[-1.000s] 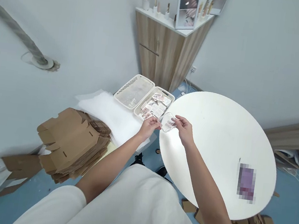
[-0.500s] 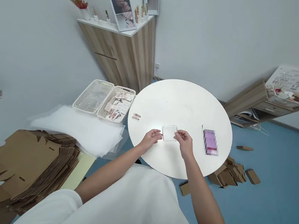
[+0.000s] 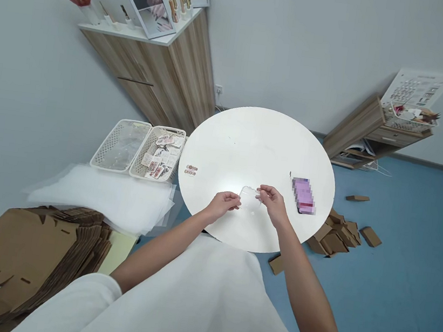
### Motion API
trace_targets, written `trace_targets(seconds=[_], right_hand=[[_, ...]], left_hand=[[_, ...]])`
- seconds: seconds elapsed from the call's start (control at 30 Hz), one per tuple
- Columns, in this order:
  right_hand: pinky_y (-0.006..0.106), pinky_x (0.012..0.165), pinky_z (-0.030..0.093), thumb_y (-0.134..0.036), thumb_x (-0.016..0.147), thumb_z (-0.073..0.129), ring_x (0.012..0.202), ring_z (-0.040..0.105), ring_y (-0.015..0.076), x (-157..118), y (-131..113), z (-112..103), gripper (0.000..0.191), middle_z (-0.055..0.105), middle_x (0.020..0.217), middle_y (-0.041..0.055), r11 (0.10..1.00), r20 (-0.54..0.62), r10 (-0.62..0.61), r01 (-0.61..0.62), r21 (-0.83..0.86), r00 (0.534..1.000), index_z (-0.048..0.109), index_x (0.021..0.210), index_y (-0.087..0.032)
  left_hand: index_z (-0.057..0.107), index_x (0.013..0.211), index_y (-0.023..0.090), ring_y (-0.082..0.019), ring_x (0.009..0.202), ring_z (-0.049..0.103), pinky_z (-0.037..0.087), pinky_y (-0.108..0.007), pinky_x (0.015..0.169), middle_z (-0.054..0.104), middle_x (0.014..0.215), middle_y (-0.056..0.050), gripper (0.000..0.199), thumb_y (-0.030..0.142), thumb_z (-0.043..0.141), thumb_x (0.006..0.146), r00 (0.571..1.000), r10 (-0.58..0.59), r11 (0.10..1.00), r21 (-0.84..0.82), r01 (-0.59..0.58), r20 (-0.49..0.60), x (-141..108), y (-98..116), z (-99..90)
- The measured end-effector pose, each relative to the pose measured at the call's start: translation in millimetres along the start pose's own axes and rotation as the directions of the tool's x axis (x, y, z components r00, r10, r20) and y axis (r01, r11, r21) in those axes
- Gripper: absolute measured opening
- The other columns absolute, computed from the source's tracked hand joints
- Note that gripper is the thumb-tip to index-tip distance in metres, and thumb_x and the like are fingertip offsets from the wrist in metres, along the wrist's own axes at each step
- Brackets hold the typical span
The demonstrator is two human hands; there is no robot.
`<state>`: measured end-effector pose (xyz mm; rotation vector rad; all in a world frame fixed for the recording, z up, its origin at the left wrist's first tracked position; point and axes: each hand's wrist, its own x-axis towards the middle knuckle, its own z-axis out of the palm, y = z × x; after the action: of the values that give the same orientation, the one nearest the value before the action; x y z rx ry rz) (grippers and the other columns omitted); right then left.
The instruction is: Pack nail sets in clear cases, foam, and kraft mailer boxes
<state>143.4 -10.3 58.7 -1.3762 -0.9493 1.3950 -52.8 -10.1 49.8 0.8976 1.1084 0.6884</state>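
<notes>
A small, clear square plastic case (image 3: 248, 198) is held between my two hands above the near part of the white round table (image 3: 258, 138). My left hand (image 3: 223, 205) has its fingers closed at the left edge of the case. On the other side, my right hand (image 3: 272, 202) pinches the upper right edge between thumb and fingers. The case is see-through, so its exact shape and contents are hard to make out. Left of my hands lies a small card of round reddish-brown pieces (image 3: 190, 170). A phone with a purple blurred screen (image 3: 303, 195) rests on the right.
White baskets, one holding cards (image 3: 161, 155), stand left of the table. Nearer are translucent sheets (image 3: 99, 196) and stacked flat cardboard boxes (image 3: 30, 255). Small brown boxes (image 3: 335, 235) lie on the floor at right. A wooden cabinet (image 3: 144, 69) stands behind.
The case has tilted between my hands, and my left fingers have come onto its left edge. The whole view has shifted, with the table slightly left and higher.
</notes>
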Motion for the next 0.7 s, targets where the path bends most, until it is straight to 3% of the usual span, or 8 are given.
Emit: trace_targets(seconds=[0.1,0.3,0.4,0.53,0.6,0.7], right_hand=[[0.034,0.075,0.048,-0.047,0.066,0.062,0.075,0.063,0.0144,-9,6,2,0.039,0.060,0.098,0.0040,0.994,0.000,0.070,-0.070,0.079,0.998,0.055,0.096,-0.023],[0.036,0.074,0.048,-0.041,0.062,0.067,0.064,0.062,0.0137,-26,16,11,0.037,0.062,0.077,-0.0001,0.990,-0.045,0.082,-0.076,0.117,0.996,0.053,0.090,-0.021],[0.036,0.073,0.048,-0.041,0.061,0.067,0.063,0.062,0.0140,-29,20,8,0.037,0.062,0.074,-0.0003,0.989,-0.078,0.080,-0.069,0.132,0.994,0.053,0.089,-0.021],[0.035,0.073,0.048,-0.040,0.061,0.068,0.063,0.062,0.0138,-31,23,2,0.037,0.062,0.074,-0.0001,0.988,-0.081,0.086,-0.075,0.134,0.993,0.053,0.089,-0.021],[0.035,0.073,0.048,-0.039,0.061,0.068,0.062,0.061,0.0136,-33,25,0,0.037,0.063,0.074,0.0001,0.988,-0.076,0.091,-0.081,0.132,0.993,0.053,0.090,-0.021],[0.036,0.073,0.048,-0.040,0.062,0.067,0.063,0.061,0.0141,-36,26,-1,0.038,0.063,0.075,0.0009,0.991,-0.067,0.090,-0.083,0.108,0.994,0.052,0.091,-0.021]], left_hand=[[0.060,0.081,0.015,-0.015,0.071,0.060,0.042,-0.032,0.074,0.066,0.081,-0.007,0.029,0.039,0.068,0.065,0.999,-0.025,0.997,-0.067,0.023,-0.029,-1,-6,-1.5],[0.058,0.086,0.015,-0.014,0.072,0.060,0.042,-0.033,0.074,0.065,0.082,-0.007,0.034,0.040,0.065,0.066,1.000,-0.010,1.000,0.007,0.010,-0.021,-2,-14,-1.5],[0.054,0.103,0.017,-0.015,0.076,0.059,0.042,-0.034,0.077,0.062,0.085,-0.006,0.050,0.037,0.071,0.060,0.994,0.103,0.980,0.168,-0.107,0.030,-4,-10,-5.6],[0.037,0.127,0.028,-0.017,0.082,0.057,0.041,-0.033,0.081,0.059,0.099,-0.005,0.095,0.029,0.081,0.043,0.953,0.261,0.851,0.428,-0.304,0.157,-4,4,-12.1],[0.034,0.130,0.030,-0.017,0.081,0.056,0.041,-0.033,0.080,0.058,0.097,-0.003,0.099,0.029,0.081,0.042,0.931,0.291,0.794,0.487,-0.364,0.222,-3,9,-11.7],[0.042,0.125,0.029,-0.015,0.075,0.054,0.041,-0.031,0.078,0.058,0.089,-0.001,0.087,0.029,0.079,0.046,0.913,0.319,0.766,0.499,-0.406,0.254,-1,10,-6.9]])
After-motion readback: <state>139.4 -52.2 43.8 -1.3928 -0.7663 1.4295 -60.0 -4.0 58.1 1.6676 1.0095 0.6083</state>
